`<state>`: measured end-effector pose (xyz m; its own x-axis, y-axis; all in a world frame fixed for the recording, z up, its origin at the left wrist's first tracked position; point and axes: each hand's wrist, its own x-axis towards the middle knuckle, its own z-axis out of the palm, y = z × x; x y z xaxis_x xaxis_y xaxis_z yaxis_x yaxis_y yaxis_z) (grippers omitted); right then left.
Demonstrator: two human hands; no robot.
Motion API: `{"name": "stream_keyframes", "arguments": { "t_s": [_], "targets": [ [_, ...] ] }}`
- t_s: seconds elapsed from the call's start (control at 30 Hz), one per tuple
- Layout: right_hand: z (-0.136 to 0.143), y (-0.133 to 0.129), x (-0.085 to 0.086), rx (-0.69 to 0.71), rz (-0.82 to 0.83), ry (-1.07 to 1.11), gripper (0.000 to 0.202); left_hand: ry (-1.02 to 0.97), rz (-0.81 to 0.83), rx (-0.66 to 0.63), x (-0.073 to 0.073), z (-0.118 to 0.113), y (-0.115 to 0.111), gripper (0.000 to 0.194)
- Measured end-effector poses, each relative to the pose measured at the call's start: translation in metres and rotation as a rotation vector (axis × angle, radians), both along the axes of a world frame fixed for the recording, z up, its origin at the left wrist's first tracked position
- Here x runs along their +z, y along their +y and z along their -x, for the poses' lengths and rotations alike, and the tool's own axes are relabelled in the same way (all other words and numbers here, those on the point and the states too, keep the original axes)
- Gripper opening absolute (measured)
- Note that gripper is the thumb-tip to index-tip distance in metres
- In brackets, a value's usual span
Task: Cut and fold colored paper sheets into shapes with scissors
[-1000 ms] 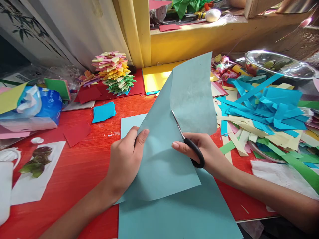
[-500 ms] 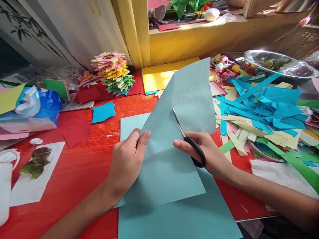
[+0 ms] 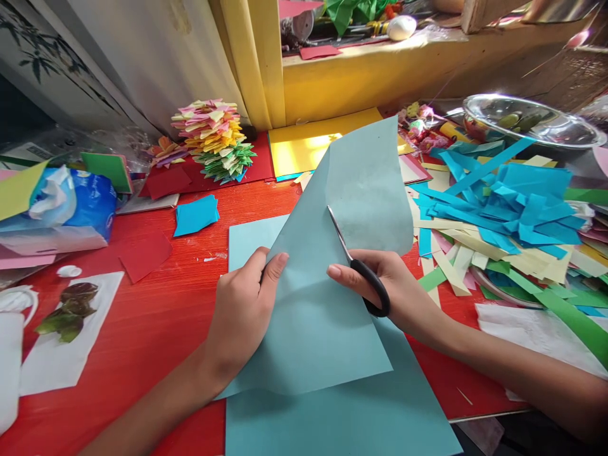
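Note:
A pale blue-green paper sheet (image 3: 313,329) is raised and curled, a slit running into it from its right edge. My left hand (image 3: 247,304) pinches its left edge between thumb and fingers. In my right hand (image 3: 384,285) are black-handled scissors (image 3: 373,285), fingers through the loops. One metal blade lies over the paper, its tip near the sheet's middle; the other blade is hidden underneath. The far part of the sheet bends up beyond the blades. Beneath lies another sheet of the same colour (image 3: 342,418), flat on the red table (image 3: 156,354).
At right lie piled paper strips (image 3: 513,209) and a shiny metal bowl (image 3: 532,120). A folded-paper stack (image 3: 216,139) and cut blue squares (image 3: 197,215) sit at back left. Further left are a tissue pack (image 3: 80,202) and leaves on a white napkin (image 3: 66,310).
The sheet's raised far corner has dipped slightly and its right edge bulges a little more. Both hands and the scissors are almost where they were.

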<state>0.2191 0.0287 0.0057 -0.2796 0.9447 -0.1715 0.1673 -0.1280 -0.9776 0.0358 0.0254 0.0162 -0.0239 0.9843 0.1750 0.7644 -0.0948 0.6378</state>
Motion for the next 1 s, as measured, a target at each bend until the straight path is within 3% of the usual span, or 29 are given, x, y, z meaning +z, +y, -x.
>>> {"name": "stream_keyframes", "arguments": {
  "t_s": [1.0],
  "targets": [
    [-0.0009, 0.0009, 0.0038, -0.014, 0.015, 0.014, 0.045, -0.029, 0.051, -0.034, -0.0038, -0.0020, -0.0017, 0.039]
  ]
}}
